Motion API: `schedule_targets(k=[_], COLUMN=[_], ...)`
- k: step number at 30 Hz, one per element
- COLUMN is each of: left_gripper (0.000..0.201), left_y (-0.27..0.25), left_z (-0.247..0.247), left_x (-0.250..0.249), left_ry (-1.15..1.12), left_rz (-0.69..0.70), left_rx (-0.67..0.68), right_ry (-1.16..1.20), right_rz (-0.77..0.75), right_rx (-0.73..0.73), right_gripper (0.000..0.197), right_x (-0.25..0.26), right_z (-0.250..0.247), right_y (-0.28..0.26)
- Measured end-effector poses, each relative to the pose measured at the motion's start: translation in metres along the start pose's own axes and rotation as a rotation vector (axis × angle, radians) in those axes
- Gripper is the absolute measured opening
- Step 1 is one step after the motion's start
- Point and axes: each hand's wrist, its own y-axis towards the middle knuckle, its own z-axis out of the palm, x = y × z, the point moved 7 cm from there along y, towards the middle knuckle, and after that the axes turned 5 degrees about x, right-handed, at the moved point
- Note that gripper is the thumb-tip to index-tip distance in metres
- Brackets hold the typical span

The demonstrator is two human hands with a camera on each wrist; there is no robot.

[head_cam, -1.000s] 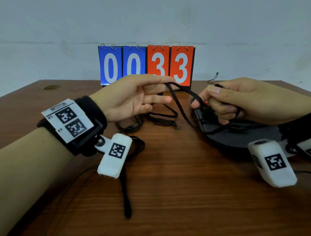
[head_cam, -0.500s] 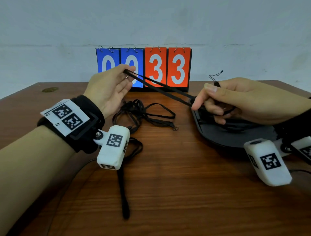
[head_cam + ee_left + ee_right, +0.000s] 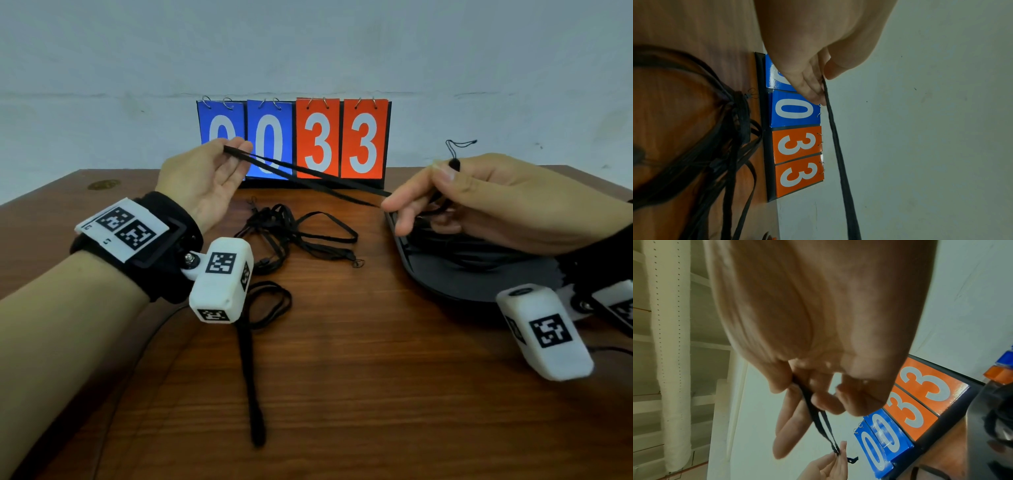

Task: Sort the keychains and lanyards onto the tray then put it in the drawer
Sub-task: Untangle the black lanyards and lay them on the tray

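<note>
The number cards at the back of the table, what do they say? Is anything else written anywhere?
"0" "0": white digits on the two blue flip cards of the scoreboard.
"3" "3": white digits on its two orange cards.
Black-and-white square codes on the wrist cameras and wristband: patterns, no words.
No other writing shows.

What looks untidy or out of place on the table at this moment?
A tangled heap of black lanyards lies on the table, not on the tray. Another strap trails toward the near edge. The left hand and right hand hold one lanyard taut.
</note>
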Motion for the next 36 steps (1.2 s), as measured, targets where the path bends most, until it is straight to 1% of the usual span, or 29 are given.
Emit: schedule_targets(k=[3,5,7,10,13,16,19,21,23,25,27,30,32,36], left_gripper=[0.021,0.025,0.026,0.022,0.020,0.030,0.036,0.033,0.030,0.029,0.029,0.034,0.038,0.044], left_y=[0.003,0.004,0.004,0.004,0.004,0.003,-0.002,-0.007,-0.014,-0.025,-0.037,-0.053,-0.062,-0.079], left_z=[-0.005,-0.007,-0.006,-0.002,0.000,0.001,0.006,0.013,0.023,0.035,0.048,0.065,0.074,0.084], left_x=[0.000,0.001,0.002,0.002,0.003,0.008,0.010,0.011,0.012,0.014,0.016,0.019,0.020,0.027], left_ry=[-0.003,0.001,-0.001,-0.021,-0.050,-0.044,0.062,0.180,0.266,0.313,0.349,0.424,0.471,0.466], left_rz=[0.006,0.001,-0.012,-0.031,-0.054,-0.103,-0.135,-0.150,-0.174,-0.206,-0.233,-0.239,-0.229,-0.270], left_rx=[-0.024,-0.025,-0.013,0.014,0.017,0.011,0.043,0.110,0.199,0.295,0.389,0.551,0.665,0.823], right_ry=[0.034,0.044,0.106,0.178,0.247,0.305,0.293,0.260,0.222,0.208,0.199,0.160,0.127,0.047], right_rz=[-0.043,-0.035,-0.024,-0.012,0.028,0.036,0.004,-0.036,-0.066,-0.083,-0.094,-0.108,-0.091,-0.033], right_rx=[0.023,0.028,0.040,0.025,-0.018,-0.016,-0.003,-0.044,-0.146,-0.253,-0.311,-0.304,-0.290,-0.293], right_gripper=[0.046,0.044,0.043,0.044,0.037,0.029,0.028,0.031,0.036,0.038,0.037,0.034,0.033,0.035], right_x=[0.002,0.002,0.003,0.004,0.002,0.002,0.003,0.005,0.006,0.006,0.006,0.009,0.010,0.007], right_z=[0.001,0.003,0.005,0.005,0.001,0.000,0.000,-0.002,-0.010,-0.019,-0.024,-0.021,-0.018,-0.017], right_y=[0.000,0.000,0.001,0.002,0.003,0.004,0.004,0.003,0.002,0.001,0.000,0.001,0.001,0.000])
